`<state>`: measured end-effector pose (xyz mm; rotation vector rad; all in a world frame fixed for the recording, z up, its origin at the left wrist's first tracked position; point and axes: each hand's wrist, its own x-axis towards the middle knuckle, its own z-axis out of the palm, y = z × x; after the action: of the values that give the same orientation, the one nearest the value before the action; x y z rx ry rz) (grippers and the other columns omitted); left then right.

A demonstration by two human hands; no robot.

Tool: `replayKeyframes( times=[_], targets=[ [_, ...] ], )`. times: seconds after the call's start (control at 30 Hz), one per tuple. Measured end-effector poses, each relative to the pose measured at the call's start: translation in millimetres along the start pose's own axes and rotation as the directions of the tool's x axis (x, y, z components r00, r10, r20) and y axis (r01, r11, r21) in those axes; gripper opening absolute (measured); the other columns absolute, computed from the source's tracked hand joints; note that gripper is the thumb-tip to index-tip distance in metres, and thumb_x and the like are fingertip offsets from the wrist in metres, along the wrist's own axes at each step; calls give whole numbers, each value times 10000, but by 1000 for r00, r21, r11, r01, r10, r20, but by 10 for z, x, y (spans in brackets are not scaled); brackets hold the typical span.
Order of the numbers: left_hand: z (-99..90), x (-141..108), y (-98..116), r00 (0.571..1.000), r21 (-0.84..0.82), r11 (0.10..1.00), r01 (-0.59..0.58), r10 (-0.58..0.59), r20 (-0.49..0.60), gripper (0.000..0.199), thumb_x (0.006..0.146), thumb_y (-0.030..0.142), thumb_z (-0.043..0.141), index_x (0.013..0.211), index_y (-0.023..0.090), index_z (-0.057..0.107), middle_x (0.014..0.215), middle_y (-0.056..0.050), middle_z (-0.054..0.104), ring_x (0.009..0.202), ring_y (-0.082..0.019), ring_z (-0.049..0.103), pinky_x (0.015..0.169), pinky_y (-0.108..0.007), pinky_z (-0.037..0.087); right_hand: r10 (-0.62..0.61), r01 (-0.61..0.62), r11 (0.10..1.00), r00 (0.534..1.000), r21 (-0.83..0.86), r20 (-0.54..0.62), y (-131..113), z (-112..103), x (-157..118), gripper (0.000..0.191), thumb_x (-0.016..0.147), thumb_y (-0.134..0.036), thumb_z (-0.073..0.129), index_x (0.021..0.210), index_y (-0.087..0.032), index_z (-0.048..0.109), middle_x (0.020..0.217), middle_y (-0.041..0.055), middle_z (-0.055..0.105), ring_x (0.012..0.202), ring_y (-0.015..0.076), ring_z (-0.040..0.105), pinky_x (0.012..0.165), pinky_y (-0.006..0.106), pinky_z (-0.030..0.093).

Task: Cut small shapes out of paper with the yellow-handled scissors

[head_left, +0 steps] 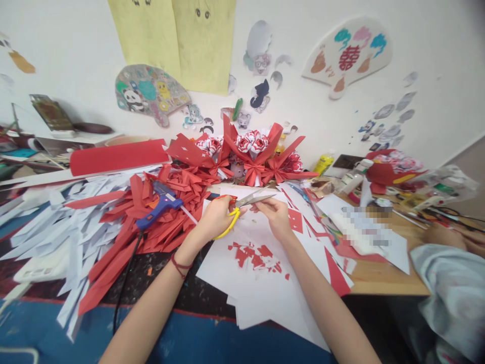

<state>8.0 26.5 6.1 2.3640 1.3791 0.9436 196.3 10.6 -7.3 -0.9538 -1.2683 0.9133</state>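
My left hand (216, 218) is closed around yellow-handled scissors (229, 228). Their metal blades stand apart and point right, above the white paper sheets (261, 298). A red-orange edge shows at the top of that hand; whether it is a handle or paper, I cannot tell. Beside the blade tips my right hand (276, 216) is closed in a pinch, and what sits between its fingertips is too small to make out. Below both hands, small red paper scraps (257, 257) lie scattered on the white sheets.
On the left are piles of folded red paper strips (166, 227) and white paper strips (49, 227), with a blue glue gun (159, 205) on the red ones. Red-wrapped paper bouquets (253, 151) stand along the wall. At right, another person's sleeve (450, 293) reaches the wooden table.
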Motion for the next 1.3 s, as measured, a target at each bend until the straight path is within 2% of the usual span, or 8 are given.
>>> replayKeyframes(
  times=[0.57, 0.93, 1.1, 1.2, 1.3],
  targets=[
    [136, -37, 94, 1000, 44, 999, 13, -13, 12, 438, 880, 565, 388, 750, 177, 543, 661, -66, 619, 572, -190, 569, 529, -257, 299, -36, 39, 999, 996, 37, -83, 37, 125, -24, 204, 734, -392, 679, 666, -199, 681, 604, 11, 626, 574, 147, 550, 606, 295, 454],
    [177, -87, 181, 1000, 218, 976, 20, -24, 16, 543, 887, 599, 319, 794, 137, 590, 655, -129, 636, 584, -228, 598, 532, -284, 284, -48, 58, 996, 990, 68, -132, 81, 176, -36, 173, 727, -354, 695, 658, -198, 665, 600, -5, 598, 583, 144, 531, 622, 298, 438],
    [137, -70, 189, 999, 91, 995, 36, -37, 7, 515, 878, 593, 354, 707, 161, 576, 577, -74, 587, 526, -178, 535, 522, -267, 262, -7, 15, 994, 997, 109, -73, 19, 135, -16, 166, 754, -351, 681, 726, -188, 681, 640, 4, 612, 590, 132, 522, 611, 284, 428],
    [65, -44, 191, 997, -34, 997, 76, -77, -11, 466, 856, 578, 417, 685, 169, 562, 559, -28, 558, 502, -138, 475, 517, -253, 254, 14, -17, 991, 1000, 132, 20, -29, 97, -7, 178, 776, -358, 664, 793, -181, 680, 678, 13, 625, 608, 131, 538, 621, 281, 431],
    [0, -29, 204, 996, -190, 978, 87, -89, 2, 415, 845, 537, 462, 697, 166, 576, 605, -12, 582, 546, -125, 482, 546, -240, 301, 24, -45, 989, 989, 143, 146, -69, 84, -20, 186, 804, -359, 639, 805, -175, 656, 692, 15, 620, 618, 134, 553, 620, 284, 426]
  ],
)
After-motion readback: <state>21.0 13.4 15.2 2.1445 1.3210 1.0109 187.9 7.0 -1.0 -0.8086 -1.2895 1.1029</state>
